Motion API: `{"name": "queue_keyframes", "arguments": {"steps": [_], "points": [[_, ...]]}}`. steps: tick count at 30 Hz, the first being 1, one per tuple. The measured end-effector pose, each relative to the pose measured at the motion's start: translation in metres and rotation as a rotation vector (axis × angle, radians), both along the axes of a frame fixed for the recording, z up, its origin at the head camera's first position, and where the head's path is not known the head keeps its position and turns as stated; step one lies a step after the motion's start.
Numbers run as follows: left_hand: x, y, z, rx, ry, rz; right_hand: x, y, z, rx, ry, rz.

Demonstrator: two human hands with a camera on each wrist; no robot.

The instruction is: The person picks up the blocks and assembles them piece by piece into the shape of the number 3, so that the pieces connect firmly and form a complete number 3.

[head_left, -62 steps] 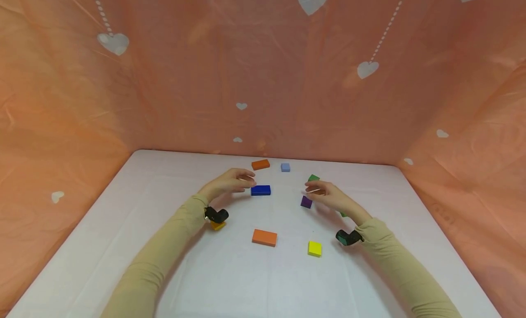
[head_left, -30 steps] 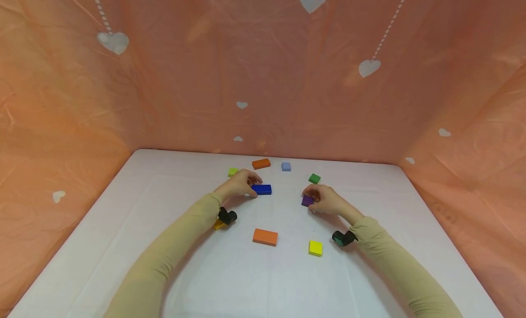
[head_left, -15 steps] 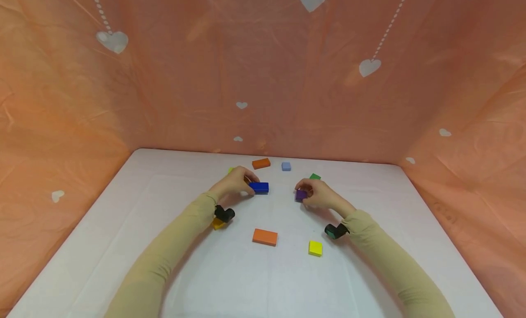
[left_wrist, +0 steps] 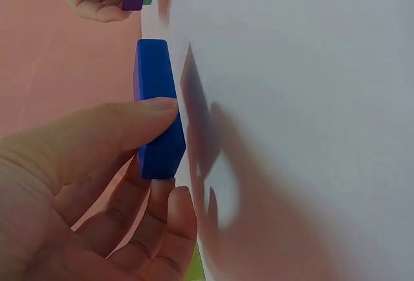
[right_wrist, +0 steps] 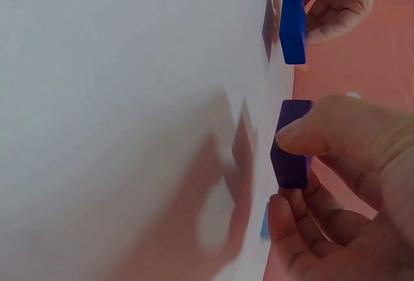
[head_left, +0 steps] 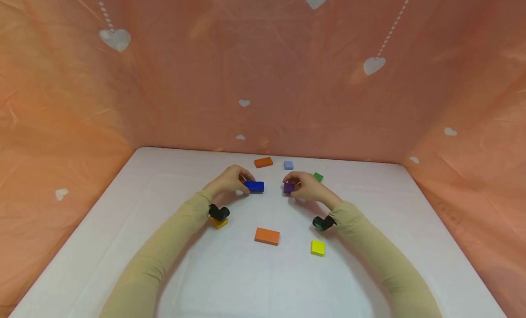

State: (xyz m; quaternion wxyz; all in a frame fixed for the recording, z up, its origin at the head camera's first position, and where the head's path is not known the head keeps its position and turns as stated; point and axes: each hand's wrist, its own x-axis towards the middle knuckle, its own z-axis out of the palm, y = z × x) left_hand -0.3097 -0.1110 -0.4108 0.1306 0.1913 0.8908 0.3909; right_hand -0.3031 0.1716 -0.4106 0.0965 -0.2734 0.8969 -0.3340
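Purple block (head_left: 289, 188) and right hand (head_left: 308, 186) have shifted left and farther away since 0.5 s ago, closing part of the gap to the blue block (head_left: 254, 186), which has gone slightly left with the left hand (head_left: 230, 179). These 2 blocks now face each other across a small gap near the middle of the far half of the white table (head_left: 246, 277), the blue on the left, the purple on the right.

The left hand pinches the blue block by its left end, thumb on the near side. The right hand pinches the purple block, its thumb also on the near side. Both blocks are held up off the table: in the wrist views their shadows lie apart from them.

Beyond the hands, near the far edge, lie an orange block (head_left: 263, 162) and, to its right, a light blue block (head_left: 288, 165). A green block (head_left: 318, 177) sits just beyond the right hand, partly covered by it. A sliver of a lime block (left_wrist: 196, 268) shows past the left hand's fingers in the left wrist view.

On the near side, an amber block (head_left: 219, 222) is partly hidden by the left wrist camera (head_left: 219, 212); right of it lie a second orange brick (head_left: 267, 236) and then a yellow block (head_left: 318, 247).
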Motion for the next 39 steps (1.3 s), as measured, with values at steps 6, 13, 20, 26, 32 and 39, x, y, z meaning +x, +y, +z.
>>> {"name": "queue_keyframes", "arguments": {"steps": [6,13,20,26,32,39], "points": [[0.0,-0.006,-0.001,0.0,0.013,-0.002,-0.003,-0.012,0.001,-0.013,0.0,0.033],[0.0,-0.013,-0.004,0.02,-0.003,0.002,-0.008,-0.026,-0.001,-0.016,0.004,0.063],[0.0,-0.013,-0.007,0.024,-0.014,-0.002,-0.011,-0.038,-0.005,-0.017,-0.011,0.093],[-0.001,-0.01,-0.005,0.016,-0.03,0.001,-0.011,-0.045,-0.009,-0.024,-0.006,0.112],[-0.003,-0.01,-0.004,0.005,-0.023,-0.019,-0.011,-0.049,-0.012,-0.019,-0.003,0.118],[-0.004,-0.012,-0.005,0.019,-0.033,-0.031,-0.012,-0.054,-0.013,-0.022,-0.023,0.108]]}}
